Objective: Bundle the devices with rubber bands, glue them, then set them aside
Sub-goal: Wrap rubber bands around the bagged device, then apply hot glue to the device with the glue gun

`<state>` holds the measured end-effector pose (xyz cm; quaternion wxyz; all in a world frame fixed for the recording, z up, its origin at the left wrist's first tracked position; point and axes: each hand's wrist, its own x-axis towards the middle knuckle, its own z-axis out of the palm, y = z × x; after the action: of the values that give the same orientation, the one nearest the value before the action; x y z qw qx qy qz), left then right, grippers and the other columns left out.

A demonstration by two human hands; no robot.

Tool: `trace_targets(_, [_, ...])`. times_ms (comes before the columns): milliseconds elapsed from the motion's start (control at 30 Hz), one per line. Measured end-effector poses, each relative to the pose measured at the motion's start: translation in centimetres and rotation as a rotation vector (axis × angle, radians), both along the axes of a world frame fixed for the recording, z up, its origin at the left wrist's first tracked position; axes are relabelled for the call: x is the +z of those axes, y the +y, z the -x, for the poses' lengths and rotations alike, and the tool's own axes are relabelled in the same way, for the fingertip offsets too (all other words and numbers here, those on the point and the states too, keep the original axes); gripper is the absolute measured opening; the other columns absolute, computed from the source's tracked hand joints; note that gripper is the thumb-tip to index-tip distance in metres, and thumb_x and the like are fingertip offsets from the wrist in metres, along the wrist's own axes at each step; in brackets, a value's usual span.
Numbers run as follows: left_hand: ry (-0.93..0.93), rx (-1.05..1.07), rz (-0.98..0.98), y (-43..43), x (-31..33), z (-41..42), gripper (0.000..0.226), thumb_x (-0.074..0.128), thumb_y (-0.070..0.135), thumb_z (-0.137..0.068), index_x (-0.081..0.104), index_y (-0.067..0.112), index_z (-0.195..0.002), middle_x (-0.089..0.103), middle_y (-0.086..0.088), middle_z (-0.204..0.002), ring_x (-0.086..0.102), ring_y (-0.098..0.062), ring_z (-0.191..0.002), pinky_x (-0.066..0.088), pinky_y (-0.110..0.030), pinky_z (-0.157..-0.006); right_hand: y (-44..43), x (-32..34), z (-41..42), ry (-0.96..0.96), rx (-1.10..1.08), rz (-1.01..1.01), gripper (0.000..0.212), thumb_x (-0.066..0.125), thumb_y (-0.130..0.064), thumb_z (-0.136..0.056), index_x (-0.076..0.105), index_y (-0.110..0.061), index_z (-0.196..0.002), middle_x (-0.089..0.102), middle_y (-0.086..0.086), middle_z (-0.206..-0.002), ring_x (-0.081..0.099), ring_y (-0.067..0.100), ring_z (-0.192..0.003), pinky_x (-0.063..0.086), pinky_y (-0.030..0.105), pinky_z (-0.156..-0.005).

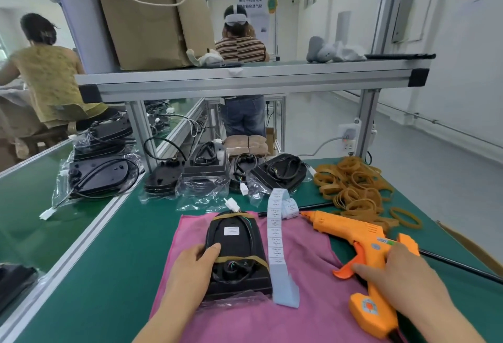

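A black plastic device lies on a pink cloth at the near edge of a green workbench, with the left hand gripping its left side. A strip of white paper labels runs just right of it. Farther right, the right hand holds an orange plastic glue gun. Behind the gun sits a heap of tan rubber bands. Bagged black devices line the back, beneath an aluminium shelf.
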<state>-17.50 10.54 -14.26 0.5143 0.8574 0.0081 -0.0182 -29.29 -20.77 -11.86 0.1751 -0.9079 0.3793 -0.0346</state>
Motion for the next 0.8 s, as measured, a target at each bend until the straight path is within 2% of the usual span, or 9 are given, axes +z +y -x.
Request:
trace_targets(133, [-0.007,-0.004,0.025,0.1,-0.1,0.2,0.029,0.058,0.036,-0.095,0.074,0.018,-0.079,0.075,0.010,-0.075,0.068,-0.008,-0.071,0.047,-0.026,-0.063,-0.4,-0.3,0.0,-0.071,-0.053,-0.068,0.054,0.072,-0.065,-0.069,0.056,-0.014,-0.073,0.060,0.001,-0.067,0.058,0.015,-0.063,0.038,0.030,-0.048])
trace_targets(233, [-0.008,-0.005,0.031,0.1,0.0,0.3,0.028,0.058,0.035,-0.095,0.075,0.019,-0.080,0.074,0.015,-0.074,0.067,-0.001,-0.065,0.045,-0.025,-0.061,-1.2,0.1,0.3,-0.114,-0.061,-0.258,0.045,0.077,-0.053,-0.073,0.059,-0.012,-0.081,0.058,0.000,-0.078,0.054,0.017,-0.070,0.045,0.034,-0.061])
trace_targets(300, [-0.019,0.004,0.020,0.0,0.0,0.4,0.029,0.058,0.036,-0.095,0.074,0.018,-0.079,0.072,0.021,-0.072,0.065,0.003,-0.064,0.042,-0.023,-0.059,-1.5,1.4,1.0,-0.186,-0.085,-0.559,0.035,0.079,-0.038,-0.076,0.055,-0.013,-0.081,0.058,0.002,-0.080,0.056,0.018,-0.071,0.044,0.031,-0.058])
trace_targets(367, [-0.028,0.017,0.017,-0.1,0.1,0.3,0.029,0.058,0.036,-0.095,0.074,0.018,-0.078,0.069,0.025,-0.070,0.064,-0.001,-0.066,0.040,-0.022,-0.058,-1.8,2.2,1.5,-0.288,-0.131,-0.952,0.023,0.077,-0.020,-0.077,0.060,-0.007,-0.086,0.061,0.011,-0.075,0.058,0.023,-0.064,0.046,0.029,-0.054])
trace_targets(433, [-0.035,0.017,0.020,-0.1,0.1,0.3,0.028,0.059,0.035,-0.095,0.074,0.019,-0.077,0.069,0.025,-0.069,0.063,-0.002,-0.071,0.041,-0.023,-0.059,-1.3,2.5,1.8,-0.444,-0.097,-1.302,0.027,0.069,-0.005,-0.073,0.059,0.002,-0.098,0.060,0.016,-0.076,0.060,0.028,-0.067,0.053,0.035,-0.059])
trace_targets(500, [-0.043,0.010,0.021,-0.1,0.1,0.4,0.028,0.058,0.035,-0.095,0.073,0.019,-0.077,0.069,0.025,-0.070,0.062,-0.001,-0.069,0.041,-0.023,-0.059,-0.6,3.2,1.7,-0.634,0.034,-1.522,0.041,0.061,0.007,-0.068,0.057,0.002,-0.108,0.066,0.021,-0.088,0.068,0.037,-0.084,0.061,0.045,-0.069])
trace_targets(567, [-0.045,0.004,0.029,-0.1,0.0,0.4,0.028,0.057,0.035,-0.096,0.073,0.019,-0.078,0.070,0.025,-0.072,0.064,0.001,-0.065,0.041,-0.023,-0.059,0.2,4.7,1.5,-0.713,0.269,-1.589,0.054,0.058,0.016,-0.069,0.056,0.002,-0.120,0.069,0.023,-0.112,0.068,0.039,-0.106,0.061,0.045,-0.071])
trace_targets(633, [-0.047,0.001,0.033,-0.1,0.0,0.4,0.029,0.057,0.035,-0.096,0.074,0.019,-0.078,0.071,0.022,-0.073,0.064,0.003,-0.064,0.042,-0.024,-0.059,0.7,6.6,1.1,-0.684,0.523,-1.582,0.063,0.059,0.020,-0.069,0.053,-0.001,-0.127,0.065,0.027,-0.122,0.064,0.039,-0.113,0.060,0.041,-0.076])
trace_targets(800, [-0.058,-0.007,0.049,-0.1,-0.1,0.3,0.031,0.057,0.035,-0.096,0.074,0.019,-0.077,0.073,0.017,-0.072,0.064,0.004,-0.064,0.044,-0.025,-0.061,2.4,10.2,-1.0,-0.447,0.893,-1.327,0.056,0.060,0.009,-0.072,0.052,-0.001,-0.127,0.069,0.024,-0.110,0.067,0.039,-0.105,0.057,0.040,-0.083])
